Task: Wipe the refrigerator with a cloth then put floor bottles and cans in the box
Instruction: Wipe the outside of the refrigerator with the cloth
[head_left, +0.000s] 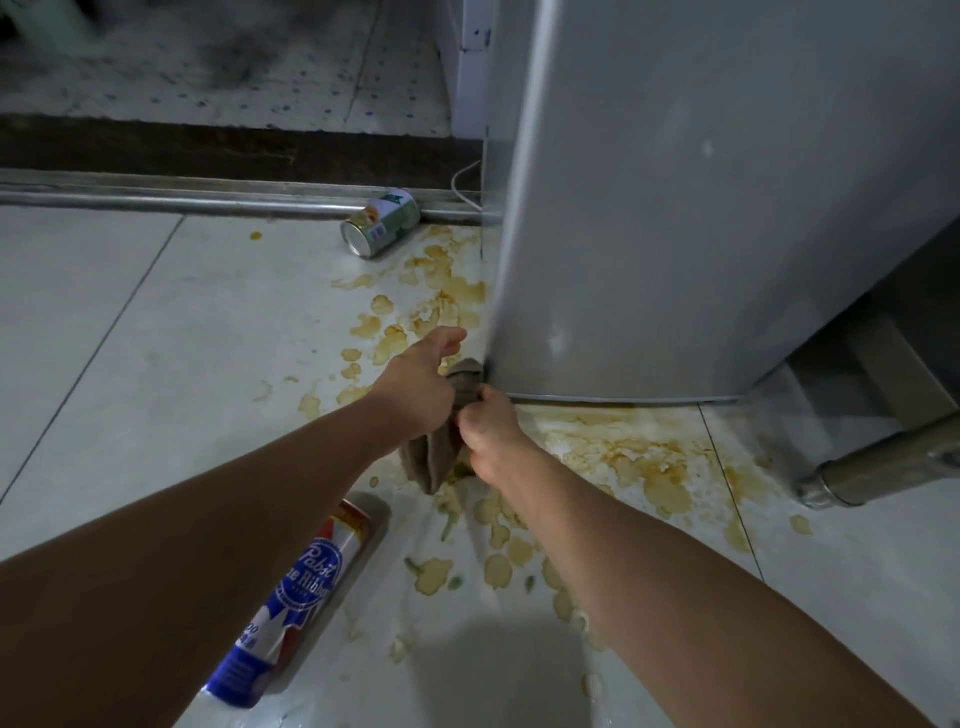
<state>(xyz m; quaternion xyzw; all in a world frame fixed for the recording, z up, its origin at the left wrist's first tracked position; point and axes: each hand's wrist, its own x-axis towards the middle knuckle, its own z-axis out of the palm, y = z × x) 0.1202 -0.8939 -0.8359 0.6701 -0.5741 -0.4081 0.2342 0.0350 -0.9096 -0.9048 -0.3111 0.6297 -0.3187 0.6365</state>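
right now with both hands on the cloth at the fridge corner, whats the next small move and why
Probably draw the cloth up along the refrigerator corner edge. The left hand and right hand both grip it right at the bottom corner, so the wipe seems barely begun. The green can and blue can can wait.

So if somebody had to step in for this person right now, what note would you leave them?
Left hand and right hand: both have a grip on the brown cloth, bunched at the lower front corner of the grey refrigerator.
Things: green can lies on its side by the metal door rail; Pabst Blue Ribbon can lies under the left forearm. No box in view.
Done: wiping is under way at that corner.
Left: finish wiping, then box both cans. Brown spill covers the floor tiles.
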